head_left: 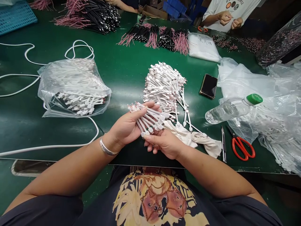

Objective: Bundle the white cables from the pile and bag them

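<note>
A bunch of short white cables [150,119] lies across my left hand [128,125], its thumb pressed over them. The bare wire ends point up and away; the white plugs point toward me. My right hand [166,142] is at the plug end, thumb and fingers closed on a plug at the bunch's near edge. Just beyond my hands a heap of similar white cables [162,84] rests on the green table [127,78], with several strays on its right side. Crumpled white cloth gloves [207,142] lie beside my right hand.
On the left sits a clear bag of white cables [75,88], near a long white cord [54,146]. To the right are a phone [208,86], a water bottle [230,110], a cutter knife [223,144] and red-handled scissors [242,147]. A co-worker's hands [230,20] are across the table.
</note>
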Motion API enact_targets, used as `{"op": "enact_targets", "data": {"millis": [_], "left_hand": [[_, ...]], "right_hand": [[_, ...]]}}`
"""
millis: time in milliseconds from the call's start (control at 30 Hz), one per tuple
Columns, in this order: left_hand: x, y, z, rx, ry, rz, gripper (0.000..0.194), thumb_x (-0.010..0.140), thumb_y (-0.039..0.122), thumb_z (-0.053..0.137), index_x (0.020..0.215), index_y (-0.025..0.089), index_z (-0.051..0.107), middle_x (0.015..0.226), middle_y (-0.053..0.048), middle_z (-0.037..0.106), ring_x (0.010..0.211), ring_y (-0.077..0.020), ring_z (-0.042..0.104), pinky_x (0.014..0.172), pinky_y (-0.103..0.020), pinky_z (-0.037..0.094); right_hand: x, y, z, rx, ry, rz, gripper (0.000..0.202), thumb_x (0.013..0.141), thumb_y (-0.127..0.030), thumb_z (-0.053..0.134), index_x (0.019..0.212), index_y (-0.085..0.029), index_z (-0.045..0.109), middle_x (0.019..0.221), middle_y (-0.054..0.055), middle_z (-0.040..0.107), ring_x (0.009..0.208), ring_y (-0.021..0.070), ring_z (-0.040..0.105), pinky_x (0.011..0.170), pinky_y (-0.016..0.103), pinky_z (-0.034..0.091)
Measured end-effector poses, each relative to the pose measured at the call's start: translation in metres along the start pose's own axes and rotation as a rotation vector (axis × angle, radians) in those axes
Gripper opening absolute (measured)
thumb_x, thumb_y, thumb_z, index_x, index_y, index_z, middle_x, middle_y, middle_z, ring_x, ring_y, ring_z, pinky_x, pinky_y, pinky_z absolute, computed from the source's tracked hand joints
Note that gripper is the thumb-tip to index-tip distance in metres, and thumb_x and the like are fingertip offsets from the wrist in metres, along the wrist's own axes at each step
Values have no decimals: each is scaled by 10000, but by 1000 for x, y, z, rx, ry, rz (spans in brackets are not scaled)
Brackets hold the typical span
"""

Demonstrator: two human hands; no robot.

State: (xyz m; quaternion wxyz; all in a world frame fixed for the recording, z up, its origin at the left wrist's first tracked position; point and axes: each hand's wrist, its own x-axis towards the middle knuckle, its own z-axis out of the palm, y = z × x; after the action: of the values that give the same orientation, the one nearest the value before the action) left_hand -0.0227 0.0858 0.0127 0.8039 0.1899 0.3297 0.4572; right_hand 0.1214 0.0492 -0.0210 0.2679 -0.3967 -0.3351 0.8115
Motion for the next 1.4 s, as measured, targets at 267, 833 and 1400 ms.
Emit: {"op": "enact_targets", "data": {"millis": [267, 833, 1400], "left_hand": [[1, 3, -3, 10, 31, -17, 235, 861, 165, 522, 1053, 152, 657, 1129, -77, 677, 1063, -221, 622, 1034, -412, 417], [-1, 10, 0, 34, 125, -50, 261, 871, 153, 492, 1084, 131, 642, 1131, -100, 672, 1026, -209, 636, 988, -381, 461], [-1, 9, -4, -1, 63, -69, 253, 870, 160, 502, 1080, 132, 641, 1092, -93, 687, 1006, -205, 645, 999, -389, 447]], "right_hand": [[-7, -7, -8, -85, 15, 88, 397, 693, -490, 702, 801, -114, 636, 639, 18, 626, 472, 69, 570, 354, 128, 383], [-9, -7, -12, -238, 79, -51, 446, 778, -570, 574, 854, -138, 652, 738, 44, 671, 534, 89, 612, 425, 169, 435], [-8, -5, -12, -212, 9, 8, 425, 782, -530, 599, 850, -118, 680, 785, 74, 692, 576, 97, 622, 443, 164, 437]]}}
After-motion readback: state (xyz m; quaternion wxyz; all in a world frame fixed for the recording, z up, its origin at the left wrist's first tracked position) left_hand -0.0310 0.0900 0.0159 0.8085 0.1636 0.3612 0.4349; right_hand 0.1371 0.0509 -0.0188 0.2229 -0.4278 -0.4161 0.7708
